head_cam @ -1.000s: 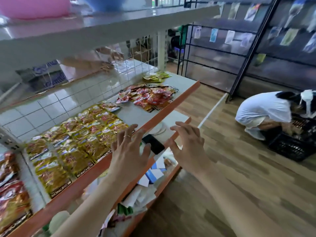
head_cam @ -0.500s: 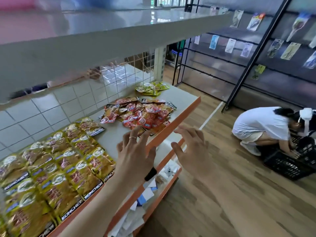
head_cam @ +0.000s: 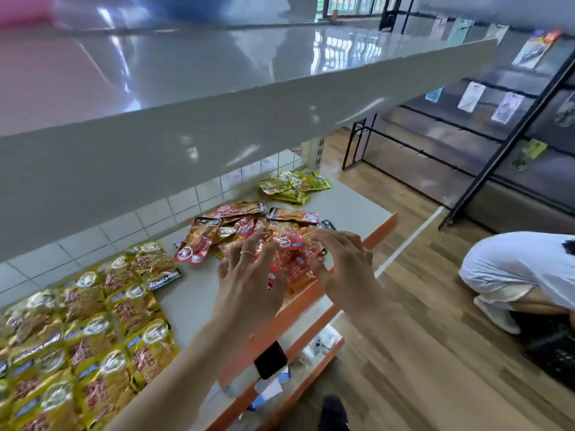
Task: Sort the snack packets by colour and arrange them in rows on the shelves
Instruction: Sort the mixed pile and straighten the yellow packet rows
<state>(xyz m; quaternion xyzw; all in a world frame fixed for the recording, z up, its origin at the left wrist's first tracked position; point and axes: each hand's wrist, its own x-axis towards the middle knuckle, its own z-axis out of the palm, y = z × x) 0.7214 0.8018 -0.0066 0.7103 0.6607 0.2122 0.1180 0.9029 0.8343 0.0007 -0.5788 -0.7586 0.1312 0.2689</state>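
Left hand (head_cam: pixel 249 275) and right hand (head_cam: pixel 345 265) over the red packets (head_cam: pixel 289 237).
Both are wide with spread fingers, holding nothing; the pile lies under the fingertips, perhaps touched, at the front edge of the shelf (head_cam: pixel 193 293). Yellow packets (head_cam: pixel 93 321) lie in rows further left.

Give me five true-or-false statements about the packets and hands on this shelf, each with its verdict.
1. The gold packets lie in rows on the shelf. True.
2. The red packets lie in neat rows. False: they are a loose pile.
3. The left hand and right hand are both over the red packets. True.
4. The left hand is bare of rings. False: a ring shows on one finger.
5. The green packets lie nearer the camera than the red packets. False: they lie beyond them.
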